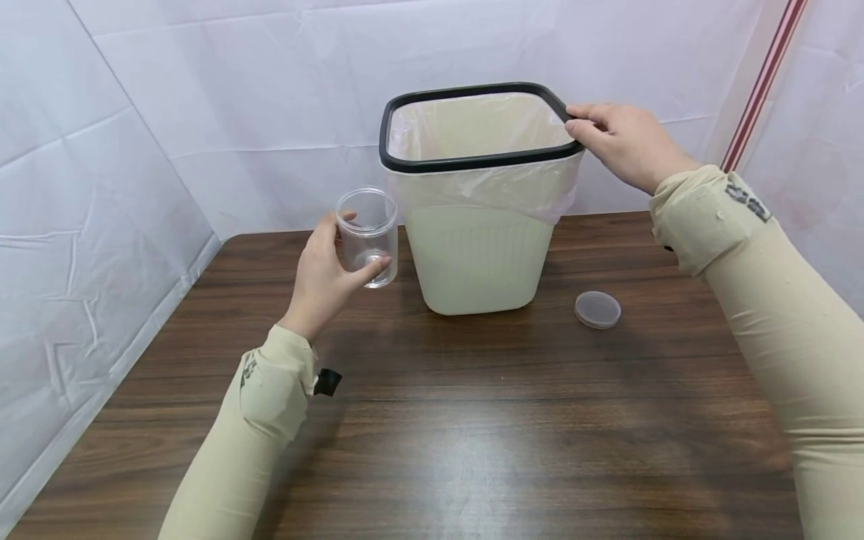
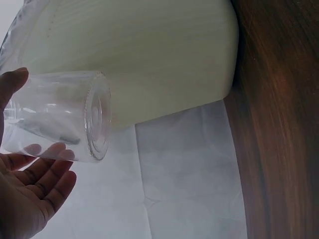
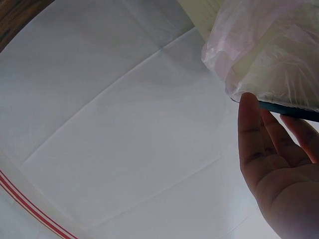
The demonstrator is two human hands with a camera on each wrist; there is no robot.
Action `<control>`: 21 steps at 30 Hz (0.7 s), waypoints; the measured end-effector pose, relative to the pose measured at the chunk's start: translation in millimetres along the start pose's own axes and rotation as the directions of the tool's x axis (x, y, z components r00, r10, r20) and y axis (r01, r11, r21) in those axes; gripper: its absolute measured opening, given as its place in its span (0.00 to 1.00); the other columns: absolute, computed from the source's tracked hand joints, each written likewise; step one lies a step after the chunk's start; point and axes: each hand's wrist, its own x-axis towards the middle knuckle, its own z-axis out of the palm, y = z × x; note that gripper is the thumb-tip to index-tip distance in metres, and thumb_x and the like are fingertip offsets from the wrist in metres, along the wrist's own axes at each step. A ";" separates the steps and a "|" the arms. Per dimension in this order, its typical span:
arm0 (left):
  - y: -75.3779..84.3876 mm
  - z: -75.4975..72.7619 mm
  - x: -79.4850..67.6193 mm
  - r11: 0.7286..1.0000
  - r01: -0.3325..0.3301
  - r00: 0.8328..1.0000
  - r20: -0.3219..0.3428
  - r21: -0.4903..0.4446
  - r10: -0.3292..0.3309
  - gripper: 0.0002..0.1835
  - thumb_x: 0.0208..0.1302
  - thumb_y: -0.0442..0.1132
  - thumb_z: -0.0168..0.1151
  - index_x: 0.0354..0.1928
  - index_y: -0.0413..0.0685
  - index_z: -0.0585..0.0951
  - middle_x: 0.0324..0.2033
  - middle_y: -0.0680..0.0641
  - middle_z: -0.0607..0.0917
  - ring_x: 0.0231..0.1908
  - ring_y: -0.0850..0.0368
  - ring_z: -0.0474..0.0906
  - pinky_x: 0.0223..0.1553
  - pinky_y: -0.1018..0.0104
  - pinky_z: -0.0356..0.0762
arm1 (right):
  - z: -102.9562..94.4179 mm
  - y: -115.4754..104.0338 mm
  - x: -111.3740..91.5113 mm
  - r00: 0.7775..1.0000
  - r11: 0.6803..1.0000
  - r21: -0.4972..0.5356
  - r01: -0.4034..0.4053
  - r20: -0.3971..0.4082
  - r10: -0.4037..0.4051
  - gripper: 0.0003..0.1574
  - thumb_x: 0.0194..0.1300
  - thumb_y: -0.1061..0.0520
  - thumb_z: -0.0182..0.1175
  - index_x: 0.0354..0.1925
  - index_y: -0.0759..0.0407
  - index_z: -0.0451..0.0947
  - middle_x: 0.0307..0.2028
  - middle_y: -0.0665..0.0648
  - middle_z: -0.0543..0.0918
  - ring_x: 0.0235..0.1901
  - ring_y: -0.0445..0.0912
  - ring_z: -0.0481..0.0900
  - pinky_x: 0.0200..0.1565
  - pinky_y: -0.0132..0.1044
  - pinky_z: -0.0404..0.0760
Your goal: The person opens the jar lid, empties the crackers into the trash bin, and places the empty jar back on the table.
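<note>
In the head view, my left hand grips a clear plastic jar, lidless at the top, just left of the bin. Thumb and fingers lie on opposite sides of the jar in the left wrist view, and it looks empty. A pale cream trash bin with a black rim stands upright, lined with a thin translucent bag. At the rim's right side, my right hand pinches the edge between thumb and fingers. Fingertips meet the rim beside the bag in the right wrist view.
A round translucent lid lies on the dark wooden table, right of the bin. White sheeting covers the wall close behind the bin and the left side. A red-striped strip runs down at the right.
</note>
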 end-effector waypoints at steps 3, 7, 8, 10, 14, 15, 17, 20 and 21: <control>-2.4 2.4 -1.6 1.000 0.008 1.000 0.005 -0.004 -0.008 0.39 0.51 0.43 0.74 0.62 0.37 0.66 0.48 0.38 0.75 0.46 0.45 0.70 0.48 0.52 0.70 | -0.2 -0.2 -0.2 1.000 1.000 -0.001 0.000 0.005 0.000 0.35 0.73 0.42 0.37 0.71 0.56 0.61 0.70 0.64 0.63 0.68 0.62 0.63 0.64 0.60 0.62; -5.1 5.8 -3.4 1.000 0.009 1.000 0.004 -0.006 -0.009 0.40 0.50 0.44 0.75 0.62 0.38 0.67 0.49 0.38 0.76 0.46 0.45 0.70 0.48 0.52 0.70 | -0.3 -0.6 -0.3 1.000 1.000 0.000 0.001 0.010 -0.001 0.35 0.73 0.42 0.38 0.71 0.56 0.60 0.70 0.64 0.63 0.68 0.61 0.62 0.64 0.60 0.62; -5.3 6.5 -3.9 1.000 0.007 1.000 0.003 -0.008 -0.007 0.40 0.50 0.44 0.75 0.62 0.38 0.67 0.49 0.38 0.76 0.46 0.44 0.70 0.48 0.52 0.70 | -0.4 -0.7 -0.3 1.000 1.000 0.000 0.001 0.009 -0.001 0.35 0.73 0.42 0.38 0.71 0.56 0.60 0.70 0.64 0.63 0.68 0.61 0.62 0.64 0.60 0.62; -5.5 7.9 -4.7 1.000 0.004 1.000 0.003 -0.016 -0.004 0.40 0.49 0.44 0.75 0.61 0.38 0.67 0.49 0.38 0.76 0.46 0.44 0.70 0.48 0.52 0.70 | -0.4 -0.8 -0.2 1.000 1.000 0.000 0.000 0.009 0.000 0.35 0.73 0.42 0.38 0.71 0.55 0.61 0.70 0.64 0.63 0.69 0.61 0.62 0.65 0.60 0.62; -5.7 11.0 -6.5 0.999 0.005 1.000 0.012 -0.039 -0.005 0.40 0.49 0.44 0.75 0.61 0.38 0.67 0.49 0.39 0.76 0.46 0.45 0.70 0.48 0.54 0.69 | -0.5 -0.5 0.3 1.000 1.000 -0.003 0.001 0.005 -0.001 0.35 0.73 0.42 0.38 0.70 0.56 0.61 0.70 0.64 0.64 0.68 0.62 0.63 0.64 0.60 0.63; -5.6 11.8 -6.9 0.999 0.007 1.000 0.015 -0.048 -0.006 0.39 0.49 0.44 0.75 0.61 0.38 0.67 0.49 0.39 0.76 0.46 0.45 0.70 0.48 0.55 0.69 | -0.5 -0.3 0.4 1.000 1.000 -0.003 0.002 0.005 -0.002 0.35 0.73 0.42 0.38 0.70 0.56 0.61 0.69 0.64 0.64 0.67 0.62 0.64 0.64 0.60 0.63; -5.6 13.3 -7.9 0.998 0.013 1.000 0.021 -0.059 -0.011 0.39 0.49 0.43 0.75 0.61 0.39 0.68 0.49 0.40 0.76 0.46 0.46 0.70 0.48 0.55 0.69 | -0.5 0.0 0.4 1.000 1.000 -0.002 0.004 0.004 -0.004 0.35 0.73 0.43 0.37 0.70 0.56 0.61 0.69 0.64 0.64 0.67 0.62 0.64 0.63 0.60 0.63; -5.4 15.2 -8.9 0.997 0.019 0.999 0.028 -0.070 -0.017 0.39 0.49 0.43 0.75 0.61 0.39 0.68 0.50 0.40 0.76 0.46 0.46 0.70 0.49 0.54 0.70 | -0.5 0.1 0.5 1.000 1.000 0.003 0.003 0.008 -0.003 0.35 0.73 0.42 0.37 0.71 0.56 0.61 0.69 0.64 0.64 0.67 0.62 0.64 0.63 0.60 0.63; -5.5 15.8 -9.0 0.997 0.021 0.999 0.030 -0.072 -0.019 0.39 0.49 0.43 0.75 0.61 0.39 0.68 0.51 0.40 0.76 0.47 0.46 0.70 0.49 0.54 0.70 | -0.6 0.2 0.6 1.000 1.000 0.005 0.001 0.009 -0.001 0.35 0.73 0.42 0.37 0.71 0.56 0.61 0.69 0.64 0.64 0.67 0.62 0.64 0.63 0.60 0.63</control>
